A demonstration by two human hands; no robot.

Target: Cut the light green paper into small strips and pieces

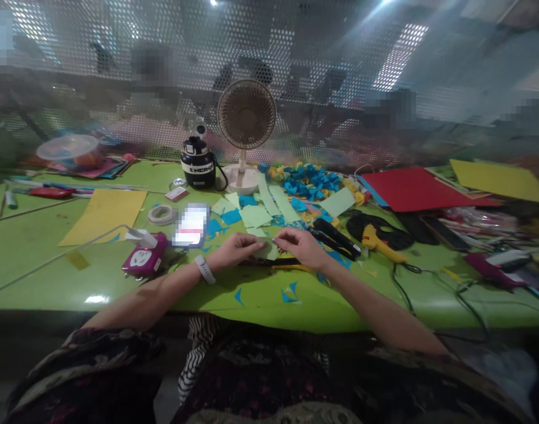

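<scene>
My left hand (238, 249), with a white watch on its wrist, is closed on a small piece of pale green paper (268, 252) over the middle of the table. Just to the right, my right hand (301, 247) is pinched close to the paper's upper edge. What lies between its fingertips is too small to make out. Beneath the hands are a dark tool and a yellow-handled tool (291, 268), partly covered. Pale green paper strips (283, 203) and blue scraps lie beyond the hands. A black stapler-like tool (335, 237) rests beside my right hand.
Behind stand a fan (246, 115) and a black bottle (198, 165), with a heap of folded blue and yellow paper (311, 184). To the left are a phone (190, 225), tape roll (160, 214) and purple power socket (145, 256); to the right, a yellow glue gun (382, 242) and red sheets (422, 188).
</scene>
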